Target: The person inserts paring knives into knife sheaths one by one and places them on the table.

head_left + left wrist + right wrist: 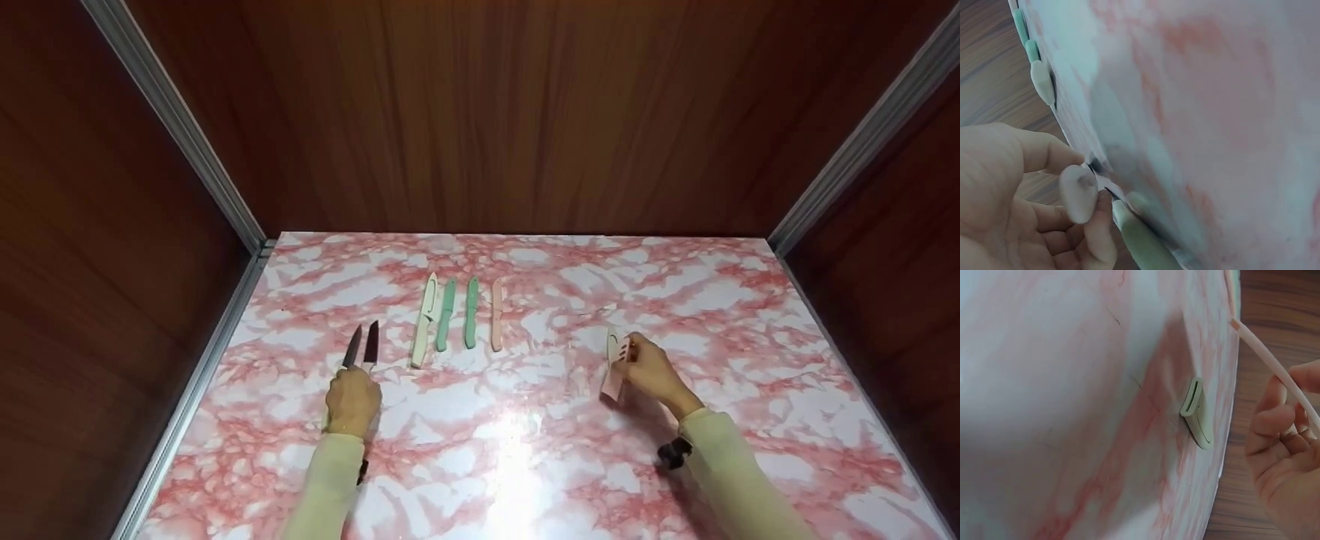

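Left hand (pixel 354 400) gripped a white-handled knife (pixel 1077 197), right hand (pixel 652 371) a pink sheath (pixel 1272 363); only the right-wrist view caught the pale sheath (pixel 1201 423) slot-end up!

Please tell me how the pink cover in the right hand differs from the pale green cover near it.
Colour: the pink cover is soft pink; the pale green cover is a greenish cream.
Position: the right hand holds the pink cover, while the pale green cover lies on the table.
Markings: the pink cover shows slanted slots; the pale green cover shows a curved line.
Both are slim and flattened.
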Demonstrator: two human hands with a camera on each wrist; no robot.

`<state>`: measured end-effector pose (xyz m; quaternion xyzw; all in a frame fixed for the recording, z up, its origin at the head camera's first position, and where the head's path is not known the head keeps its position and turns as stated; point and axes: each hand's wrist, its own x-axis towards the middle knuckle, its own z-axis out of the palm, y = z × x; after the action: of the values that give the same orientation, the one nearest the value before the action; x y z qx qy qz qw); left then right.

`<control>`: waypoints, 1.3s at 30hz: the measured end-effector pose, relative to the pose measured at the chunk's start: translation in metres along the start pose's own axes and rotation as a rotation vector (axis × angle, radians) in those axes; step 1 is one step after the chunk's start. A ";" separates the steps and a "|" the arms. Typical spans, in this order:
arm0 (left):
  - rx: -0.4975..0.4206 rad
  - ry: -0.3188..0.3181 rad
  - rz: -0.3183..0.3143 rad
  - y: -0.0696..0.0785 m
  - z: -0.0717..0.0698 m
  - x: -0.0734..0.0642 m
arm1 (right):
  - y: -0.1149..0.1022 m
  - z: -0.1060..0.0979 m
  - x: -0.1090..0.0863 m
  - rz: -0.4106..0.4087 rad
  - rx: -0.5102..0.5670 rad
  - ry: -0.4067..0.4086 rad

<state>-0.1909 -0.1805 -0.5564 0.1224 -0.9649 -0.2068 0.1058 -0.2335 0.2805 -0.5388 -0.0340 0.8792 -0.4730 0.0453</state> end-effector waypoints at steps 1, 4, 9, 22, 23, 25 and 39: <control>-0.008 0.000 -0.007 0.000 0.000 0.000 | 0.000 0.000 0.000 0.007 0.009 -0.008; -0.035 0.003 -0.027 0.000 -0.001 0.000 | 0.000 0.002 -0.001 -0.002 0.003 -0.014; -0.080 0.004 -0.047 0.001 -0.001 0.000 | 0.000 0.004 -0.001 -0.040 -0.030 -0.013; -0.149 0.000 -0.009 0.012 -0.003 0.003 | -0.013 0.001 -0.007 -0.023 0.117 -0.112; -0.144 -0.003 0.001 0.014 -0.003 0.003 | -0.013 0.001 -0.007 -0.037 0.118 -0.126; -0.147 -0.019 0.032 0.018 -0.005 0.002 | -0.014 0.002 -0.007 -0.053 0.110 -0.155; -0.080 -0.090 0.465 0.059 0.000 -0.012 | -0.029 -0.002 -0.017 -0.215 -0.029 -0.224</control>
<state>-0.1910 -0.1252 -0.5331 -0.1170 -0.9619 -0.2202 0.1123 -0.2165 0.2676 -0.5130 -0.1812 0.8668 -0.4555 0.0918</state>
